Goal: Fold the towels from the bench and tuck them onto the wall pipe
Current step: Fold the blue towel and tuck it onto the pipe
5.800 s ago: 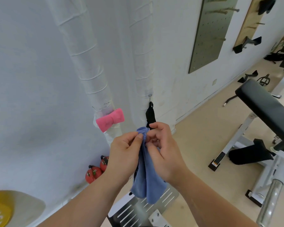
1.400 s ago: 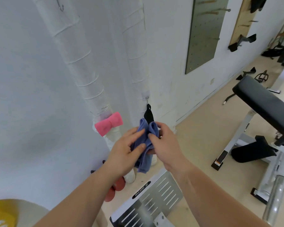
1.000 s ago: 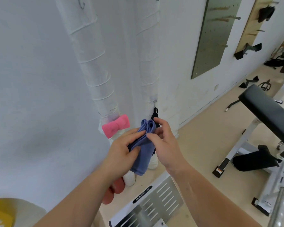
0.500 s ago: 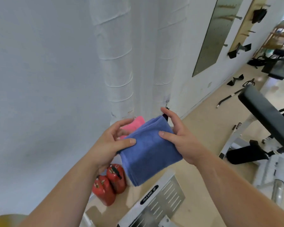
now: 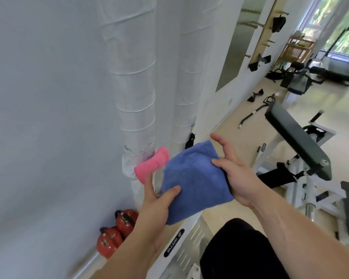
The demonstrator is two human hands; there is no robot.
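Note:
I hold a folded blue towel (image 5: 195, 182) flat in front of me, between both hands. My left hand (image 5: 156, 206) pinches its lower left edge, thumb on top. My right hand (image 5: 233, 170) grips its right edge with the thumb on top, index finger raised off the cloth. A folded pink towel (image 5: 151, 165) sits tucked against the left white wrapped wall pipe (image 5: 133, 81), just behind the blue towel. A second wrapped pipe (image 5: 188, 77) stands to its right.
Two red kettlebells (image 5: 117, 232) sit on the floor by the wall. A black padded bench (image 5: 296, 141) on a white frame stands at right. A metal footplate (image 5: 181, 250) lies below my hands. A black strap (image 5: 190, 140) hangs at the right pipe. Peg boards hang on the wall.
The blue towel went from a bunched, hanging roll to a flat folded square spread between my hands. My view swung right and closer to the pipes.

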